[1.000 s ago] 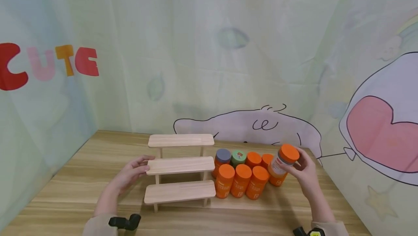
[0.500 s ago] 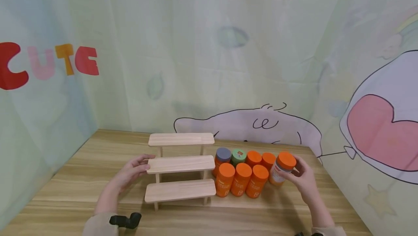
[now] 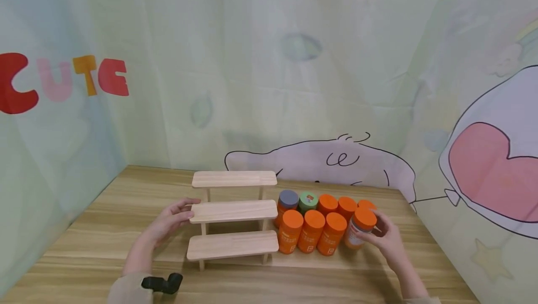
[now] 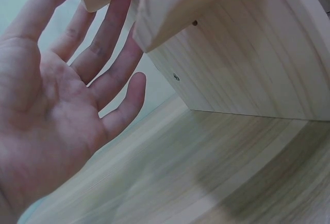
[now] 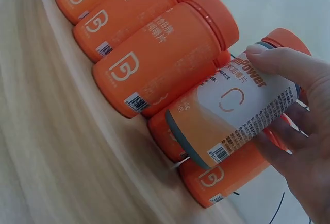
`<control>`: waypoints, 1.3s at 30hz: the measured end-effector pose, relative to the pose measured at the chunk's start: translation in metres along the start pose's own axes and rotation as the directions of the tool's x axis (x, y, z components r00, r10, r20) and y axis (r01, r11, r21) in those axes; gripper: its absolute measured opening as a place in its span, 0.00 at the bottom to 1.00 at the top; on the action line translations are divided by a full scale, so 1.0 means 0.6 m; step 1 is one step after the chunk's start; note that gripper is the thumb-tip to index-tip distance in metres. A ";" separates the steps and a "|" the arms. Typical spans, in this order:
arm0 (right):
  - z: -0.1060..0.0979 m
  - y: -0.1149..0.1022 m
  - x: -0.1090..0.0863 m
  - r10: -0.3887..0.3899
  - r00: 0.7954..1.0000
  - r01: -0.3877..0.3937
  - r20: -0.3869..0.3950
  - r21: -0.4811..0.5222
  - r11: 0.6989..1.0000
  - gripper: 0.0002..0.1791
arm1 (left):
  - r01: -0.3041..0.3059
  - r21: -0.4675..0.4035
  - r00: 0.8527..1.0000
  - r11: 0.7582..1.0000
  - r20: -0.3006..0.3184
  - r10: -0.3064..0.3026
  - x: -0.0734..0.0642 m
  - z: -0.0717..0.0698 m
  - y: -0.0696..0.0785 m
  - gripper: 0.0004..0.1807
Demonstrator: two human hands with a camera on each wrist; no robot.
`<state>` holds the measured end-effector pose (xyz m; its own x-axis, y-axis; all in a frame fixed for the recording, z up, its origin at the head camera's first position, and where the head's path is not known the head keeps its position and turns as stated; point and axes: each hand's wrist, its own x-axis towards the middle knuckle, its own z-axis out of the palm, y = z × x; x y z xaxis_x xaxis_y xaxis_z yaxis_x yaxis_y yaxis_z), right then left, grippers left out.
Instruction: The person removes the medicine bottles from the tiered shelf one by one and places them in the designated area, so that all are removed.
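Note:
In the head view, my right hand [image 3: 388,238] grips a white-and-orange supplement bottle [image 3: 356,234] with an orange cap, at the right end of the front row. The right wrist view shows the thumb across the label of this bottle [image 5: 237,105], whose base appears slightly off the table. A three-tier wooden display shelf [image 3: 233,211] stands left of the bottles. My left hand [image 3: 170,222] holds the left end of its middle tier. In the left wrist view, the thumb and fingertips of that hand [image 4: 56,95] meet the plank's end, with the little finger free.
Several orange bottles [image 3: 308,234] stand packed in two rows right of the shelf. In the back row are a blue-capped bottle [image 3: 287,200] and a green-capped one [image 3: 308,201]. A patterned curtain [image 3: 260,84] hangs behind the wooden table [image 3: 235,287].
My right hand has brought the bottle down and toward me, slightly left. An orange cap behind it now shows again. The left hand stays on the shelf.

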<state>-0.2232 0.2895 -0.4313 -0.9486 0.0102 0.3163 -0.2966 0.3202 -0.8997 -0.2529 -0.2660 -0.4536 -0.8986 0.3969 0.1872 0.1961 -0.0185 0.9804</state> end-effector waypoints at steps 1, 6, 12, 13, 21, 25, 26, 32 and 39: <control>0.001 0.002 0.000 0.006 1.000 -0.006 0.003 -0.009 1.000 0.34 | -0.004 -0.003 1.000 1.000 0.003 0.004 0.000 0.000 0.000 0.21; 0.004 0.009 -0.001 0.035 0.999 -0.034 0.022 -0.045 0.998 0.35 | -0.024 -0.024 0.999 0.999 0.020 0.024 -0.001 -0.001 0.000 0.21; 0.005 0.010 -0.002 0.100 0.993 -0.096 0.056 -0.065 0.993 0.36 | -0.008 -0.015 1.000 1.000 0.008 0.008 -0.002 0.002 0.001 0.20; 0.005 0.009 -0.002 0.109 0.992 -0.105 0.061 -0.065 0.992 0.36 | -0.004 -0.012 1.000 1.000 0.006 0.004 -0.002 0.002 0.002 0.20; 0.007 0.015 -0.003 0.131 0.988 -0.128 0.082 -0.047 0.991 0.37 | 0.006 -0.013 1.000 1.000 0.013 -0.006 -0.001 0.004 0.004 0.19; 0.007 0.017 -0.005 0.131 0.988 -0.129 0.083 -0.036 0.991 0.38 | -0.004 -0.017 1.000 1.000 0.025 0.004 -0.001 0.004 0.005 0.19; 0.007 0.017 -0.005 0.133 0.988 -0.130 0.082 -0.035 0.991 0.38 | -0.006 -0.018 1.000 1.000 0.027 0.006 -0.002 0.003 0.005 0.19; 0.005 0.021 -0.005 0.153 0.984 -0.148 0.093 -0.057 0.987 0.38 | 0.023 0.064 1.000 0.998 -0.012 -0.022 -0.004 0.003 0.019 0.17; 0.002 0.020 -0.007 0.041 0.994 -0.031 0.099 -0.103 0.994 0.35 | 0.171 0.294 0.985 0.940 -0.088 -0.151 -0.004 0.004 0.057 0.29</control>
<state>-0.2227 0.2922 -0.4436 -0.9662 -0.0709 0.2479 -0.2545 0.4154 -0.8733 -0.2431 -0.2655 -0.4206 -0.9490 0.3124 0.0417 0.1467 0.3205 0.9358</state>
